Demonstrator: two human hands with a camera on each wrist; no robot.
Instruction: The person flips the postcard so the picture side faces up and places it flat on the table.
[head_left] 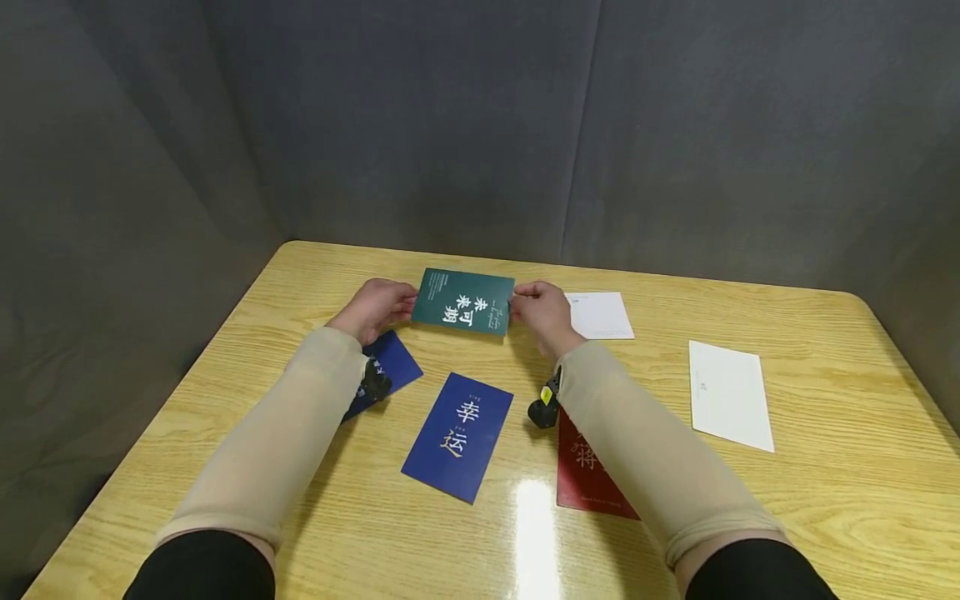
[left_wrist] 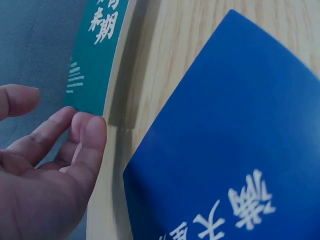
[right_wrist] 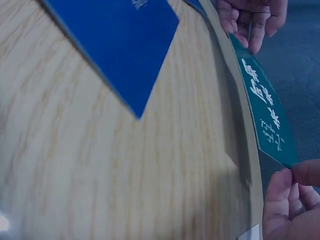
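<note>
A green card (head_left: 463,302) with white lettering is held out flat between both hands near the far side of the table, casting a shadow below. My right hand (head_left: 546,315) pinches one corner of it between thumb and fingertips, as the right wrist view shows. At the opposite end, the fingertips of my left hand (head_left: 381,307) touch the card's edge; its thumb (left_wrist: 20,100) stands apart from the card in the left wrist view. Beneath the left wrist lies a blue card (head_left: 397,360), partly hidden by the arm.
Another blue card (head_left: 459,437) lies in the middle of the wooden table (head_left: 300,533). A red card (head_left: 588,475) is partly under the right forearm. Two white cards (head_left: 607,317) lie on the right, one of them (head_left: 731,396) farther out. Grey cloth (head_left: 420,125) hangs behind.
</note>
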